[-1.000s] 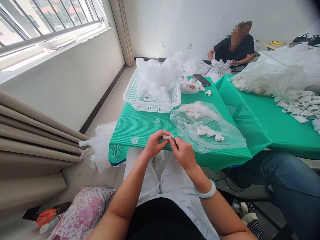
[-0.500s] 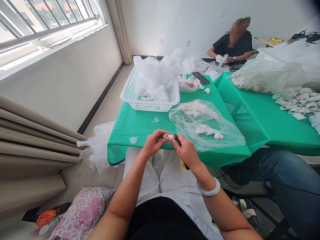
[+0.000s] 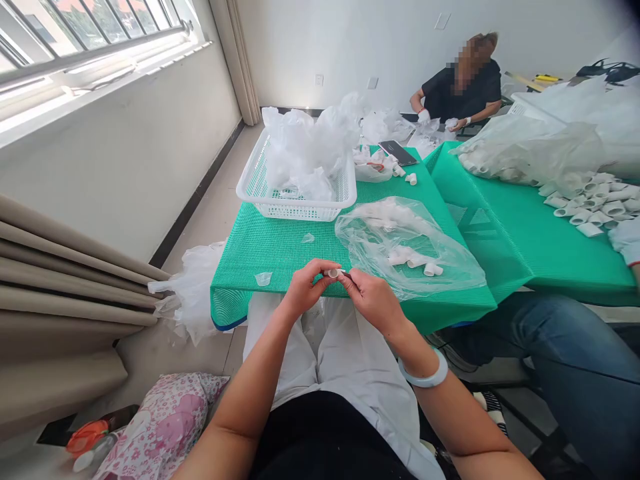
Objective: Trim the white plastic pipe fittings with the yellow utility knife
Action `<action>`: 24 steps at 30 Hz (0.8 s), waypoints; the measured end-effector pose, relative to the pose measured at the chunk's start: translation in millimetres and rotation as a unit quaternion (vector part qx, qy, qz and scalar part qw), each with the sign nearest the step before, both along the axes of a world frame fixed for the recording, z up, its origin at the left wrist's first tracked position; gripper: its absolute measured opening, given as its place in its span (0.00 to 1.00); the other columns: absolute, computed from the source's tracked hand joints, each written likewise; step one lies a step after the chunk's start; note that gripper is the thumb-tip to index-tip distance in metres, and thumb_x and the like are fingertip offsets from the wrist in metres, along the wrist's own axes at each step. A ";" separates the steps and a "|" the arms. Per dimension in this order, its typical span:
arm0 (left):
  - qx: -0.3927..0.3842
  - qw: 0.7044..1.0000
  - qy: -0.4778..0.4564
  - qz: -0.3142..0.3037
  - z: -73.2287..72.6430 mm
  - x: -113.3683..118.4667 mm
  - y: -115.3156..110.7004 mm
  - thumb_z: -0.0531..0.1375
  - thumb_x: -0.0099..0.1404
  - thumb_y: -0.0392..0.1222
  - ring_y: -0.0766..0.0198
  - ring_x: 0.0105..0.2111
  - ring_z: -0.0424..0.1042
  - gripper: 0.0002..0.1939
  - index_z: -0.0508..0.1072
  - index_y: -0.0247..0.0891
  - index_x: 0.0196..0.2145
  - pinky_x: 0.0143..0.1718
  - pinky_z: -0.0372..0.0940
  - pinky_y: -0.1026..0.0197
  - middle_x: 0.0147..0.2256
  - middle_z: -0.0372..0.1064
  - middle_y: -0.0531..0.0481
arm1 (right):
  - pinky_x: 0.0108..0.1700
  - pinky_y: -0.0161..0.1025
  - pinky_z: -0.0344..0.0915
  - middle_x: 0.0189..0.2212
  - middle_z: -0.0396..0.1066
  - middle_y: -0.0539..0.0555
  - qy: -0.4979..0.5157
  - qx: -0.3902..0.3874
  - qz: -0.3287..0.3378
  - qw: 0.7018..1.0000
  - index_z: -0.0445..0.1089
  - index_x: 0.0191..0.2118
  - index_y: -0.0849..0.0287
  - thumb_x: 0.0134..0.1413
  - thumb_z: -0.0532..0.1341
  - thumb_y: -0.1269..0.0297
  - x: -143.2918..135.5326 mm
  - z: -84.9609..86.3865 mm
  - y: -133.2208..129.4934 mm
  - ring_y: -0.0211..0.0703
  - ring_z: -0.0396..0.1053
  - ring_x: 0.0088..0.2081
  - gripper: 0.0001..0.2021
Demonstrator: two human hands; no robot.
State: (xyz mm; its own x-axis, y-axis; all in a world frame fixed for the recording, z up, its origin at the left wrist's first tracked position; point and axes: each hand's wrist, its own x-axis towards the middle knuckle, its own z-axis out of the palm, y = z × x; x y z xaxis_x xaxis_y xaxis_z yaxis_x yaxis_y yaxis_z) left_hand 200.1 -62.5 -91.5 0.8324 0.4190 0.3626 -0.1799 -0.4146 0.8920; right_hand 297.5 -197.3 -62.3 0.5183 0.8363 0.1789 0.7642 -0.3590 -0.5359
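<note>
A small white pipe fitting (image 3: pixel 334 273) is pinched between the fingertips of my left hand (image 3: pixel 306 288), its open end showing. My right hand (image 3: pixel 375 299) is closed on a dark, thin tool (image 3: pixel 347 274) that meets the fitting; most of the tool is hidden by the fingers. Both hands are over the front edge of the green-covered table (image 3: pixel 280 247). Beyond my right hand lies a clear plastic bag (image 3: pixel 450 270) with several white fittings in and on it.
A white basket (image 3: pixel 300 212) of plastic bags stands at the back left. A phone (image 3: pixel 397 153) lies behind loose fittings. Another table holds a fittings pile (image 3: pixel 595 203). One person sits beyond; another's gloved hand (image 3: pixel 627 241) and jeans (image 3: pixel 560 353) are at right.
My right hand has turned, and the tool's handle with its yellow part no longer shows. The far person's hands have moved apart. A gloved hand has come in at the right edge.
</note>
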 end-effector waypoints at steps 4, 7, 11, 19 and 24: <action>-0.014 1.000 0.012 0.006 -1.1 0.7 -0.3 0.58 0.62 0.44 0.63 0.37 0.72 0.09 0.72 0.39 0.39 0.39 0.66 0.62 0.36 0.74 0.47 | 0.22 0.35 0.44 0.15 0.55 0.47 -0.005 0.006 -0.020 1.000 0.54 0.22 0.55 0.61 0.40 0.44 -1.7 -2.9 0.0 0.36 0.51 0.17 0.24; -0.024 1.000 0.016 0.007 -1.8 0.7 -0.5 0.58 0.62 0.45 0.64 0.37 0.72 0.10 0.72 0.39 0.39 0.39 0.66 0.62 0.36 0.74 0.47 | 0.22 0.35 0.44 0.16 0.57 0.47 0.005 0.006 -0.027 1.000 0.55 0.23 0.55 0.61 0.41 0.43 -1.9 -3.9 1.2 0.36 0.52 0.17 0.24; -0.046 0.999 0.019 0.004 -0.1 0.7 -0.5 0.58 0.61 0.45 0.63 0.37 0.72 0.10 0.72 0.38 0.38 0.39 0.66 0.61 0.37 0.74 0.47 | 0.22 0.34 0.46 0.15 0.56 0.47 0.025 0.015 -0.006 1.000 0.54 0.22 0.55 0.61 0.41 0.45 -2.1 -1.5 1.7 0.35 0.52 0.18 0.24; -0.203 0.978 -0.005 -0.037 9.2 1.4 6.3 0.59 0.61 0.49 0.65 0.31 0.72 0.15 0.68 0.36 0.40 0.33 0.67 0.63 0.32 0.71 0.48 | 0.22 0.34 0.50 0.17 0.58 0.46 0.067 0.060 -0.036 0.995 0.51 0.23 0.54 0.60 0.45 0.45 0.5 3.4 -1.3 0.35 0.52 0.18 0.21; -0.208 0.977 0.003 -0.047 8.9 0.9 7.1 0.60 0.60 0.50 0.67 0.30 0.71 0.16 0.68 0.36 0.40 0.33 0.67 0.64 0.32 0.69 0.49 | 0.22 0.33 0.50 0.17 0.58 0.47 0.044 0.054 -0.020 0.997 0.54 0.23 0.55 0.60 0.45 0.45 -4.2 0.4 6.9 0.35 0.55 0.19 0.21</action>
State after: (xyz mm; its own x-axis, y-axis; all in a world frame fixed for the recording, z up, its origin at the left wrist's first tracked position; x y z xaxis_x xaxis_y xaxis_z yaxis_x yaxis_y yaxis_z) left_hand 201.0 -55.4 -82.6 0.8753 0.4517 0.1727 -0.1946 0.0021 0.9809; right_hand 293.3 -190.4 -61.8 0.5691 0.7927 0.2185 0.6980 -0.3253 -0.6379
